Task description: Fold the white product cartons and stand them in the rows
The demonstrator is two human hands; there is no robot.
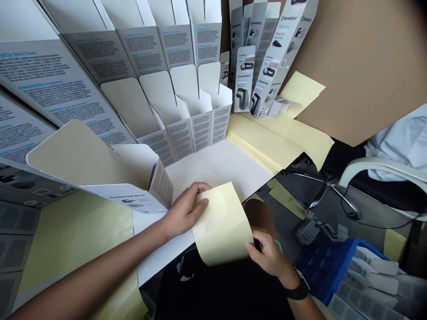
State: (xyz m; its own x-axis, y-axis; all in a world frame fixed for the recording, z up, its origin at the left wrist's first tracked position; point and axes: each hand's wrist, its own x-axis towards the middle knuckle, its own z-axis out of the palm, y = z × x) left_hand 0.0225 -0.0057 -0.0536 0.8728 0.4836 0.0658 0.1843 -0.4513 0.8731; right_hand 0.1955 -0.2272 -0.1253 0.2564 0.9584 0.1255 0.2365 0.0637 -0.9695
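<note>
A pale yellow sheet of paper (222,226) curls over the front edge of the white table top (216,166). My left hand (183,211) rests on the sheet's upper left corner, fingers curled over its edge. My right hand (268,255) pinches the sheet's lower right edge from below. An open white product box (133,178) with a raised flap lies just left of my left hand.
Rows of open grey-and-white boxes (187,106) stand along the back. Flat printed cartons (263,58) lean at the back right. More yellow sheets (273,138) lie to the right. A blue crate (353,275) with small packets sits low right, a chair (383,173) beyond it.
</note>
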